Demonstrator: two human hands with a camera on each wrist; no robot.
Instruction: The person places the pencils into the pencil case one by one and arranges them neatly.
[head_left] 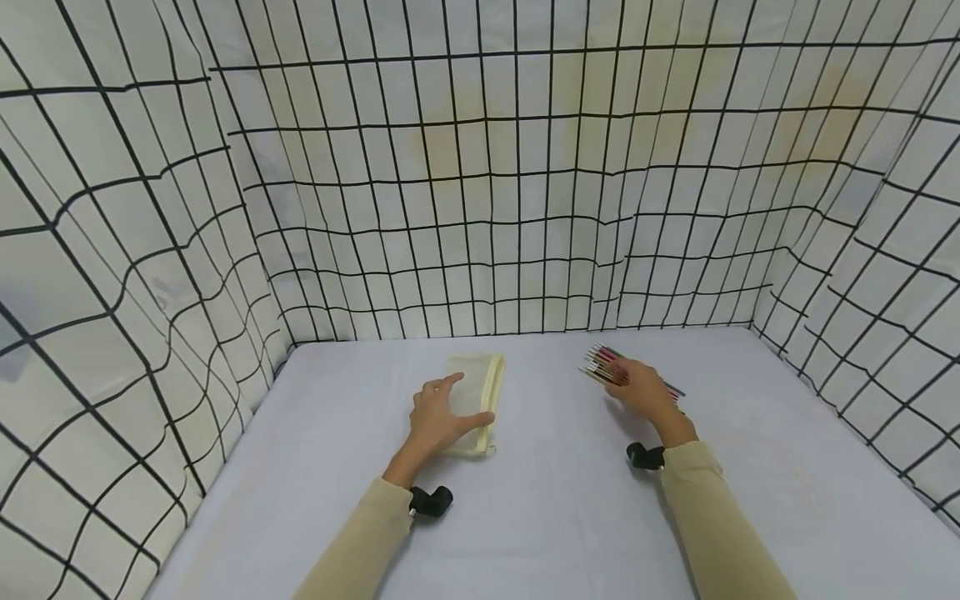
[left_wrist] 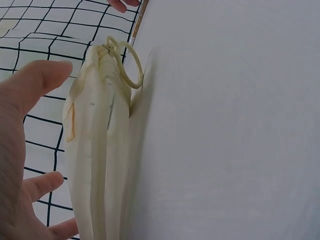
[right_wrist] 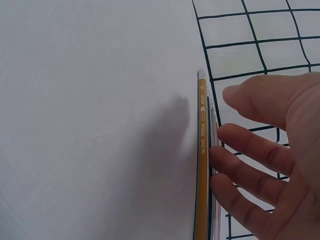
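Observation:
A cream zippered pouch (head_left: 492, 387) lies flat on the white table. My left hand (head_left: 437, 419) is over its left side, thumb and fingers spread wide. In the left wrist view the pouch (left_wrist: 95, 165) shows its zip and a loop at one end, with a gap between it and the thumb. To the right, a bundle of pencils (head_left: 597, 359) lies under my right hand (head_left: 640, 388). In the right wrist view a yellow pencil (right_wrist: 202, 150) is nearest the camera; the fingertips touch the bundle's far side while the thumb stays apart from it.
A white-covered table (head_left: 547, 508) runs up to a black wire grid (head_left: 517, 175) backed by pale sheeting, which encloses the back and both sides. A dark wrist camera (head_left: 431, 502) sits on the left wrist, and another dark camera (head_left: 645, 456) on the right.

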